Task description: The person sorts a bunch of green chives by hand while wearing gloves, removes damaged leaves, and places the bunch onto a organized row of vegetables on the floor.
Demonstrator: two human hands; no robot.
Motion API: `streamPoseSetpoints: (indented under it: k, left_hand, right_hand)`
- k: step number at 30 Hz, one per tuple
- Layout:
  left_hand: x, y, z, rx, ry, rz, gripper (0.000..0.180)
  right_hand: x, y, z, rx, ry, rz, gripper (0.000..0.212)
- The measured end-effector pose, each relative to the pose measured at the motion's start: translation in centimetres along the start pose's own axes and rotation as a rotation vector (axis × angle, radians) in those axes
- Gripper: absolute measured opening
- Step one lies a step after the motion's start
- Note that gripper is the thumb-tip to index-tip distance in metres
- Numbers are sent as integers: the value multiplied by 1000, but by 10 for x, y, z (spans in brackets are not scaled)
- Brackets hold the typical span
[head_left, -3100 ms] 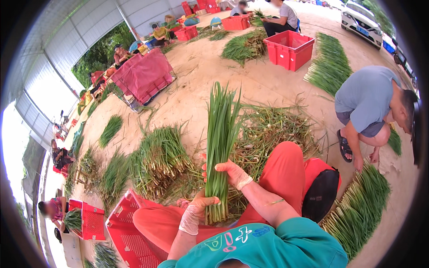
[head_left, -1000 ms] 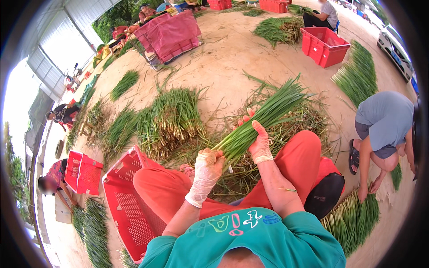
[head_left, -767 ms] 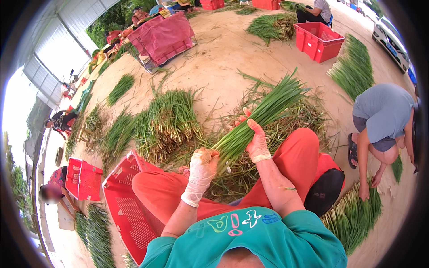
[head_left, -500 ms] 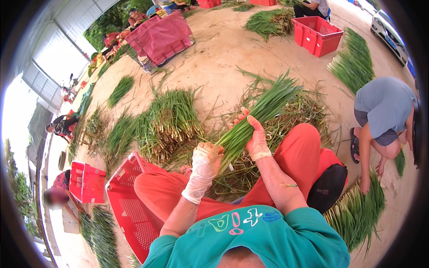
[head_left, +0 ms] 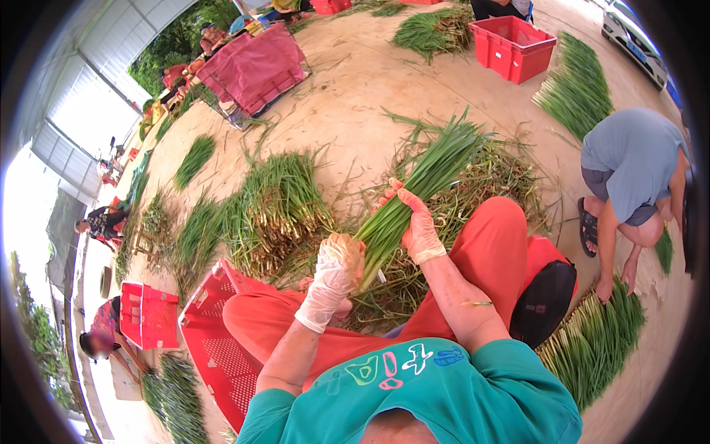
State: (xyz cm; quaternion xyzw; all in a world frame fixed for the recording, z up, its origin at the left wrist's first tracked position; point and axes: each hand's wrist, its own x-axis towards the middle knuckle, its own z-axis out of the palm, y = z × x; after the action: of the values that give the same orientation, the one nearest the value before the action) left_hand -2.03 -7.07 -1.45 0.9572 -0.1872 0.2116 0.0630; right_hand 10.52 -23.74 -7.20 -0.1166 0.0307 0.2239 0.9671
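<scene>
Green bundle (head_left: 433, 174): slants toward half past one, leaf tips (head_left: 466, 135) uppermost
Left hand (head_left: 340, 260): curled around the stalk end (head_left: 372, 263), seven o'clock
Right hand (head_left: 420, 231): gripping its middle, nearer the tips

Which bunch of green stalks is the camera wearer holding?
The slanting bunch in the right hand, with the left hand at its lower end; nearby piles lie on the ground.

A teal short-sleeved shirt (head_left: 488, 396) is worn — printed in green, pink, white and blue outlines — with coral-red trousers (head_left: 488, 237) and thin, translucent whitish gloves (head_left: 322, 292).
</scene>
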Motion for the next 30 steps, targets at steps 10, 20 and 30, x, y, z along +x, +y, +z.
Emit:
streamPoseSetpoints:
  k: [10, 20, 30]
  left_hand:
    - [-72, -24, 3, 70, -222, -84, 32]
    - [-91, -42, 28, 149, -712, -456, 63]
    - [-6, 47, 43, -582, -250, -606, 118]
  right_hand:
    - [-4, -50, 21, -41, -72, -241, 50]
    - [-23, -84, 50, -201, -109, -414, 58]
    - [-21, -2, 23, -180, 215, -44, 18]
